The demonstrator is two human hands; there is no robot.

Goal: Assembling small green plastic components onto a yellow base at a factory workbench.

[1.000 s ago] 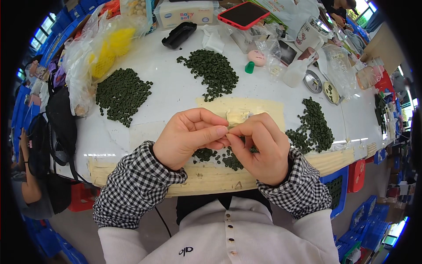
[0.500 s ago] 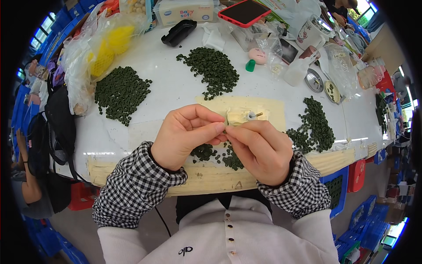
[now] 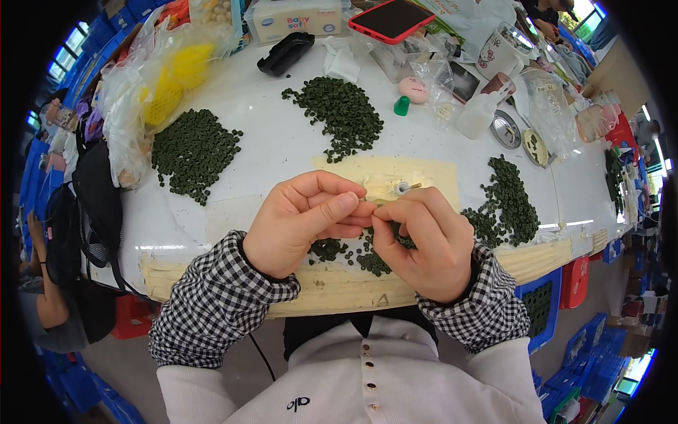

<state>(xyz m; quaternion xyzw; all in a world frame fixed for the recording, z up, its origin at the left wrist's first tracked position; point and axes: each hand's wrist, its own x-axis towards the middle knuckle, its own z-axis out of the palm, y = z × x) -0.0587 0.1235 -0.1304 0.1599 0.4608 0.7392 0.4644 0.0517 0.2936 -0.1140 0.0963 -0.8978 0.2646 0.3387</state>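
Note:
Over the table's near edge, my left hand (image 3: 300, 220) and my right hand (image 3: 432, 244) meet fingertip to fingertip. Each is pinched closed; whatever they grip is too small and covered to make out. Just beyond the fingers lies a cream-coloured sheet (image 3: 438, 169), with a small white cylinder (image 3: 402, 189) on it that has a brownish stick at its end. Under and between my hands are small dark green ring-like pieces (image 3: 373, 263), partly hidden by them. Larger heaps of the same pieces lie at the left (image 3: 196, 152), far middle (image 3: 339, 109) and right (image 3: 514, 201).
Along the far side are a clear plastic box (image 3: 296, 22), a black case (image 3: 286, 54), a red-framed phone (image 3: 390, 21), a pink ball-like item (image 3: 413, 90) and round metal tins (image 3: 505, 129). Plastic bags (image 3: 127, 106) and a black backpack (image 3: 99, 184) crowd the left. A wooden strip (image 3: 339, 290) edges the table.
My right fingertips have drawn slightly down and to the right, with the fingers more curled. The left hand stays nearly in place, its thumb a little higher. The heaps look the same.

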